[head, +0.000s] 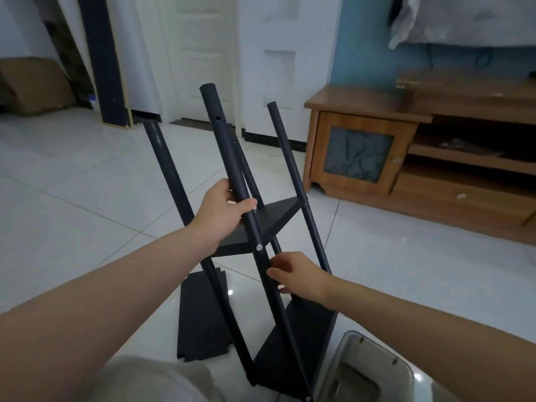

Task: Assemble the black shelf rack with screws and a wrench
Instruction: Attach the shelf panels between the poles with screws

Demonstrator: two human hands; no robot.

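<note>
White glossy tiled floor (72, 198) spans the frame from 8 to 4 o'clock. A brown wooden low cabinet (362, 152) with a grey patterned door panel stands at 3 o'clock against a blue wall. White panelled door (203, 53) at 12 o'clock.

Black shelf rack (272, 216), part-built, runs from centre down to 6 o'clock. It has four tubular poles, tilted, with their tops leaning toward 12. Two shelf boards are fixed between them, and the foot of the rack is on the floor.

A flat black notched shelf board (200, 323) lies loose on the floor at 7 o'clock, partly behind the rack's left pole. Pale grey plastic container (365, 372) at 5 o'clock, near the rack's foot.

Black tubular front pole (223, 146): the nearest of the four.

Left hand (223, 210) at centre, fingers and thumb wrapped round the front pole above the upper shelf. Right hand (295, 274) lower, toward 5 o'clock. Its thumb is on the same pole and its fingers curl behind, clamped on it.

Small silver screw head (258, 247) in the front pole, between the two hands.
</note>
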